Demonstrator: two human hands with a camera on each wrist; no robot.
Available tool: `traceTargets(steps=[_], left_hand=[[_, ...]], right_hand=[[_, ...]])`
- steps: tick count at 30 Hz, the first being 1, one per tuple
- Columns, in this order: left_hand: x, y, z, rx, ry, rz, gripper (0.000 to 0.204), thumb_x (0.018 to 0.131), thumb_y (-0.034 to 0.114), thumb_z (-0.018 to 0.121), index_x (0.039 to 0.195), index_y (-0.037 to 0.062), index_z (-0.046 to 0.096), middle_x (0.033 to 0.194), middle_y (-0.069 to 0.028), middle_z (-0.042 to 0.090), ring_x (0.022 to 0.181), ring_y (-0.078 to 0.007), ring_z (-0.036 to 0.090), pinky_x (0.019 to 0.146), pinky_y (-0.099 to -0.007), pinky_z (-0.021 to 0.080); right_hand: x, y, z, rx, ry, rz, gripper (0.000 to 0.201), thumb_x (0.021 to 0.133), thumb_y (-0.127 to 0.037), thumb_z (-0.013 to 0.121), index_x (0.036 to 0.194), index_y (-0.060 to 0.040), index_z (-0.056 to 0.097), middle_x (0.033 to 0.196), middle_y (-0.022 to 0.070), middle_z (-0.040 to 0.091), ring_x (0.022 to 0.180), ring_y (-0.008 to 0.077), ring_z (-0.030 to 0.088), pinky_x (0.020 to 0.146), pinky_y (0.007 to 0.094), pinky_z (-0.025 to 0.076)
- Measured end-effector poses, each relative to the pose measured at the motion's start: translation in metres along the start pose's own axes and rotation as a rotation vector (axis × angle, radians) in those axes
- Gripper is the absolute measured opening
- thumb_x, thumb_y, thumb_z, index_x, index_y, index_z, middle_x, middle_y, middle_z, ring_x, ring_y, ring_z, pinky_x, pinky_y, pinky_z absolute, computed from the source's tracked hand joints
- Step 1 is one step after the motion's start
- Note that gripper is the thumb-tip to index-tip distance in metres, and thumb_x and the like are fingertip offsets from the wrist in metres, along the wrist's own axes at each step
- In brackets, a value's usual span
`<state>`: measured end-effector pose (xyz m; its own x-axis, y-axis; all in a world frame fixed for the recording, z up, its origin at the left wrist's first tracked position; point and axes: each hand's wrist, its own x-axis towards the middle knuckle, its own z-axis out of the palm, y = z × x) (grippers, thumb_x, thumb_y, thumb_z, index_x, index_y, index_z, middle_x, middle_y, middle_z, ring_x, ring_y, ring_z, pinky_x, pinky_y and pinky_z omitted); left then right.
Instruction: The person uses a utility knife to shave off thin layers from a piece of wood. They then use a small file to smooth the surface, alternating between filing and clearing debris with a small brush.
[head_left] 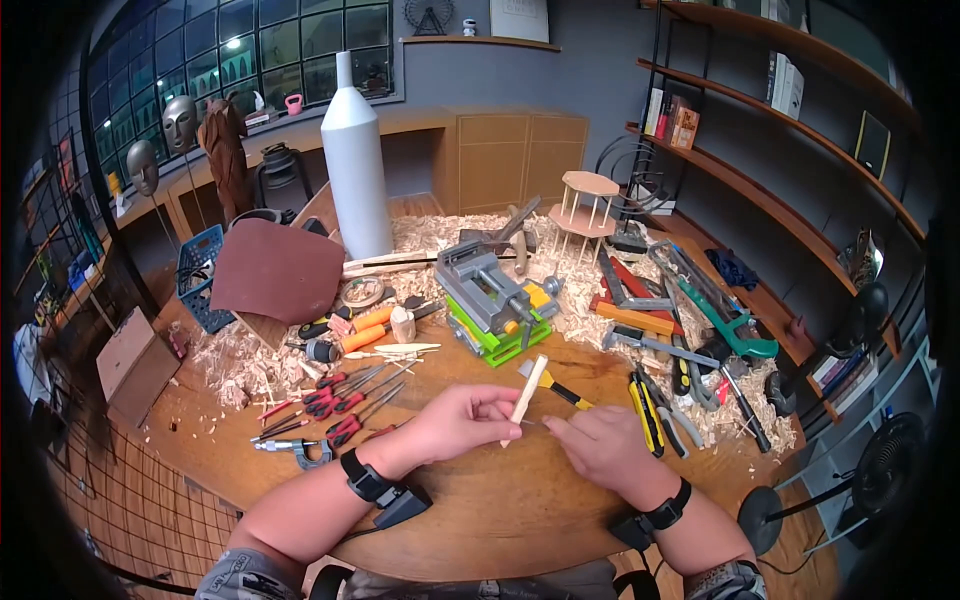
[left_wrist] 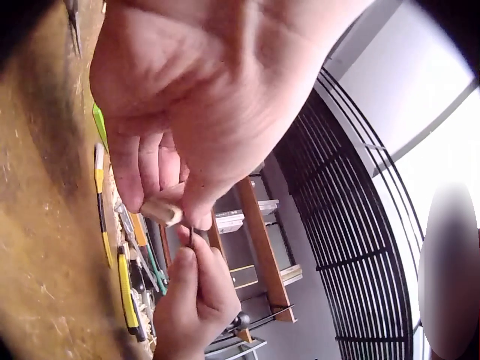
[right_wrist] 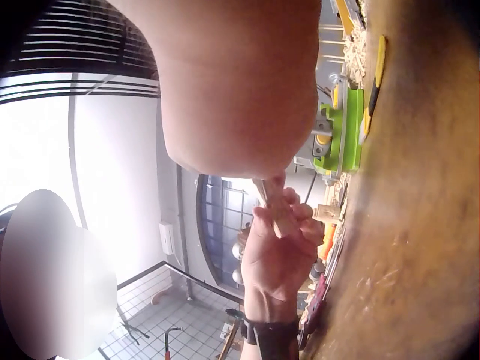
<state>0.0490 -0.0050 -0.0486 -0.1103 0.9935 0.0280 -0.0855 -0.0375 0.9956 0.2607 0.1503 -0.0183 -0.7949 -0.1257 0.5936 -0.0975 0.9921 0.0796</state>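
My left hand [head_left: 462, 422] pinches a short pale wooden stick [head_left: 530, 385] between thumb and fingers, tilted upward over the table. Facing it from the right, my right hand [head_left: 597, 442] pinches a thin dark metal piece [left_wrist: 191, 237] between thumb and forefinger. Its tip points at the stick's side near the left thumb; what kind of tool it is I cannot tell. In the left wrist view the stick's cut end [left_wrist: 166, 214] shows beside the left fingertips. The right wrist view has the right hand [right_wrist: 240, 97] hiding its own fingertips. A yellow-and-black cutter [head_left: 562, 390] lies just beyond the hands.
A grey-and-green vise [head_left: 490, 300] stands mid-table amid wood shavings. Red-handled files [head_left: 330, 400] and a micrometer [head_left: 295, 450] lie left. Yellow utility knives [head_left: 645, 412], pliers and a green-handled saw [head_left: 735, 325] lie right. A tall white bottle [head_left: 355, 170] stands behind.
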Motion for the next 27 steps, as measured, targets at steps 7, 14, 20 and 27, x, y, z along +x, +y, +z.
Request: traceTargets(steps=[7, 14, 20, 27], left_hand=[[-0.012, 0.026, 0.005, 0.682, 0.039, 0.426, 0.041, 0.088, 0.008, 0.075, 0.126, 0.0002, 0.065, 0.097, -0.0115, 0.068, 0.085, -0.0218, 0.07, 0.075, -0.0314, 0.055], [-0.012, 0.026, 0.0, 0.782, 0.053, 0.569, 0.04, 0.089, 0.011, 0.073, 0.126, 0.0006, 0.065, 0.098, -0.014, 0.067, 0.083, -0.0272, 0.069, 0.074, -0.0346, 0.054], [-0.009, 0.016, 0.007, 0.477, 0.125, 0.359, 0.04, 0.088, 0.009, 0.075, 0.126, 0.0, 0.065, 0.1, -0.0131, 0.07, 0.087, -0.0194, 0.071, 0.075, -0.0307, 0.056], [-0.012, 0.028, 0.006, 0.596, 0.108, 0.349, 0.036, 0.085, 0.005, 0.078, 0.119, 0.0016, 0.068, 0.105, -0.0108, 0.071, 0.095, -0.0204, 0.071, 0.083, -0.0303, 0.057]], right_hand=[[-0.006, -0.005, 0.016, 0.87, -0.162, 0.504, 0.012, 0.094, -0.012, 0.065, 0.103, -0.0061, 0.072, 0.064, -0.0017, 0.051, 0.051, 0.0119, 0.049, 0.047, 0.0275, 0.035], [-0.006, -0.008, 0.021, 1.384, -0.362, 0.996, 0.023, 0.101, -0.019, 0.062, 0.11, -0.0013, 0.074, 0.07, -0.006, 0.057, 0.059, 0.0014, 0.043, 0.052, 0.0221, 0.035], [-0.003, -0.004, 0.022, 0.426, 0.011, 0.168, 0.014, 0.091, -0.011, 0.069, 0.103, -0.0033, 0.07, 0.065, 0.0032, 0.056, 0.054, 0.021, 0.057, 0.049, 0.0334, 0.045], [-0.003, -0.008, 0.014, 0.345, -0.011, 0.15, 0.014, 0.092, -0.012, 0.067, 0.103, -0.0032, 0.069, 0.064, 0.0033, 0.055, 0.056, 0.0211, 0.059, 0.048, 0.0321, 0.044]])
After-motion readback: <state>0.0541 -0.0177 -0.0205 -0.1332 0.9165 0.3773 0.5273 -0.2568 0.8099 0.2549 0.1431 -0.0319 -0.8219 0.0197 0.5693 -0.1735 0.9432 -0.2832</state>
